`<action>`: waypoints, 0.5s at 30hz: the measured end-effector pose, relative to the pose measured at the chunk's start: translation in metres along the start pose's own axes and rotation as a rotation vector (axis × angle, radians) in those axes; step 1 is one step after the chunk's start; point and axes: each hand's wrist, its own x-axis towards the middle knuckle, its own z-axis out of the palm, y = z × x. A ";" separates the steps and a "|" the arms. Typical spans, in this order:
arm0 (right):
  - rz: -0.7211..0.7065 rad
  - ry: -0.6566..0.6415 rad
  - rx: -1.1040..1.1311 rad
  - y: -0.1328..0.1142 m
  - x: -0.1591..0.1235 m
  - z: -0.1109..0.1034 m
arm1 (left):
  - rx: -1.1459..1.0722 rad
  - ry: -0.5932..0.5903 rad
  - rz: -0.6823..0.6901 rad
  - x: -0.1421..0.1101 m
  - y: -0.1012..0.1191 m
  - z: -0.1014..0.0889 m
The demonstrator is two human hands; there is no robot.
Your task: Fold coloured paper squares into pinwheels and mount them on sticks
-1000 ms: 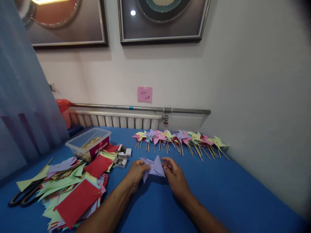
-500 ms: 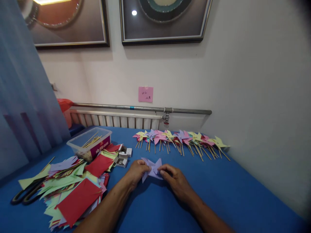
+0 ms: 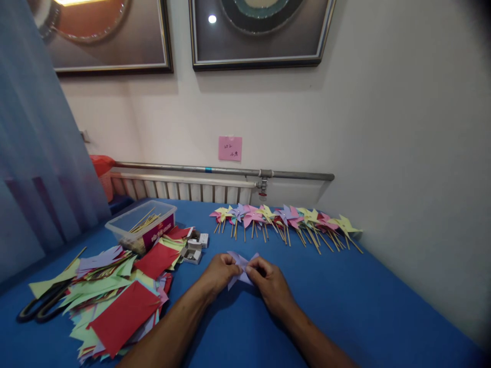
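A lilac paper pinwheel piece (image 3: 241, 266) lies on the blue table (image 3: 345, 306) between both my hands. My left hand (image 3: 218, 273) pinches its left side with curled fingers. My right hand (image 3: 270, 283) presses folded points down at its centre, fingers bent together. Most of the paper is covered by my fingers; only a few lilac tips stick out.
A row of finished pinwheels on sticks (image 3: 286, 220) lies along the far edge. At left sits a heap of coloured paper sheets (image 3: 115, 301), black scissors (image 3: 36, 306), a clear box of sticks (image 3: 141, 225) and small white pin boxes (image 3: 194, 248).
My hands have drawn closer together over the lilac paper, folding its points inward; less of the paper shows now than a second ago.
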 end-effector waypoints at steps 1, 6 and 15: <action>-0.003 0.007 -0.004 0.000 0.000 0.000 | 0.010 -0.004 0.002 0.000 -0.001 0.000; 0.017 0.037 -0.044 0.000 0.002 0.003 | 0.009 -0.046 0.009 0.002 -0.004 -0.001; 0.065 0.101 -0.108 0.002 0.001 0.005 | 0.051 -0.087 0.010 0.000 0.000 -0.001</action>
